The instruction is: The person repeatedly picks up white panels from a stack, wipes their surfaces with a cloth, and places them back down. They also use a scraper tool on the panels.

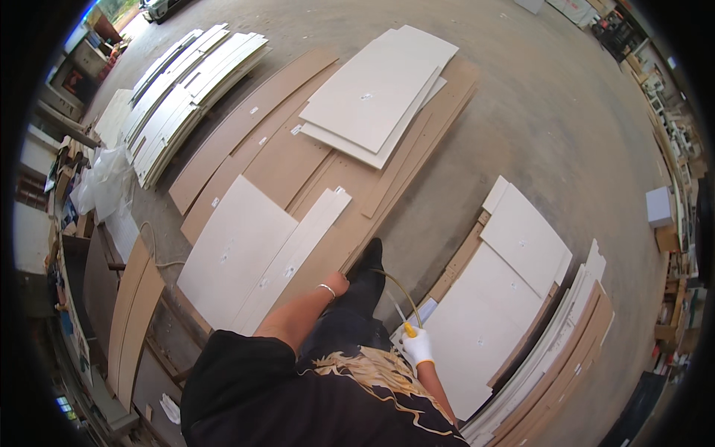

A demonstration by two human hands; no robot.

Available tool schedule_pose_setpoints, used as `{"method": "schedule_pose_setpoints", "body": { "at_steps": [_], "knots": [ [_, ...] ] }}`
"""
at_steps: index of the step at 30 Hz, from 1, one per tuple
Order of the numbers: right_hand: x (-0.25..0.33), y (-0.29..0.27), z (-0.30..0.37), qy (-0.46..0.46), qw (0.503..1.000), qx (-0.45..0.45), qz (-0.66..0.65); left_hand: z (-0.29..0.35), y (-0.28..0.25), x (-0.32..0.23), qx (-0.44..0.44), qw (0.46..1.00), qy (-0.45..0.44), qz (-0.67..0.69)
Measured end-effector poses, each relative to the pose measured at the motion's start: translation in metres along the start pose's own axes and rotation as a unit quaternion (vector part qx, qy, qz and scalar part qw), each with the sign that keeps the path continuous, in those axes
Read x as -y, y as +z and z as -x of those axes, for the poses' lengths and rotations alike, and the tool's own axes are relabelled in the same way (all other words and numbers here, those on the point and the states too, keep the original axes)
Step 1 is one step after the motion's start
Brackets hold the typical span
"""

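My right hand [418, 346], in a white glove, is closed around a yellow-handled tool [410, 330] with a slim pale stem. A thin yellowish hose [403, 287] curves close by it, beside my dark trouser leg. The tool's exact kind is hard to make out. My bare left hand [339, 284], with a bracelet at the wrist, is curled closed near the edge of the brown boards [316, 274]. Whatever its fingers hold, if anything, is hidden. To its left lie a wide white panel [234, 249] and a narrow white panel [305, 242].
White panels [383, 82] rest on the brown boards ahead. Another white stack [190, 89] stands far left. At right lie white panels [484, 320] beside stacked strips [562, 357]. Clear plastic wrap [108, 179] and a curved brown board [134, 320] are at left.
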State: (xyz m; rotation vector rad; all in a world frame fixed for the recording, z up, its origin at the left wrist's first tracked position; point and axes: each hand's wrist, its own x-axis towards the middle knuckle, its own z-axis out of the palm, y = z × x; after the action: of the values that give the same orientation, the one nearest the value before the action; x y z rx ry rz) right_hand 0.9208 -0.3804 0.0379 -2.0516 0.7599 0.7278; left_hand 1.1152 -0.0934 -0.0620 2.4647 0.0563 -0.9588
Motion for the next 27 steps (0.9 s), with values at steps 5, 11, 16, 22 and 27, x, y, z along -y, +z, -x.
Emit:
{"method": "schedule_pose_setpoints", "body": {
  "at_steps": [5,11,16,22,27],
  "knots": [
    [0.109,-0.044,-0.058,-0.083,0.971,0.041,0.222,-0.138,-0.042,-0.081,-0.063,0.997,-0.019,0.029],
    [0.189,-0.124,-0.180,0.107,0.986,-0.027,-0.127,-0.368,-0.167,-0.154,-0.147,0.980,0.015,-0.130],
    [0.202,-0.138,-0.230,0.183,0.967,0.020,-0.177,-0.438,-0.196,-0.181,-0.190,0.957,0.076,-0.205],
    [0.222,-0.119,-0.234,0.094,0.991,0.052,0.083,-0.402,-0.198,-0.099,-0.183,0.956,0.085,-0.212],
    [0.246,-0.110,-0.249,0.023,0.968,0.178,0.174,-0.339,-0.197,-0.024,-0.121,0.964,0.001,-0.239]
  ]
}}
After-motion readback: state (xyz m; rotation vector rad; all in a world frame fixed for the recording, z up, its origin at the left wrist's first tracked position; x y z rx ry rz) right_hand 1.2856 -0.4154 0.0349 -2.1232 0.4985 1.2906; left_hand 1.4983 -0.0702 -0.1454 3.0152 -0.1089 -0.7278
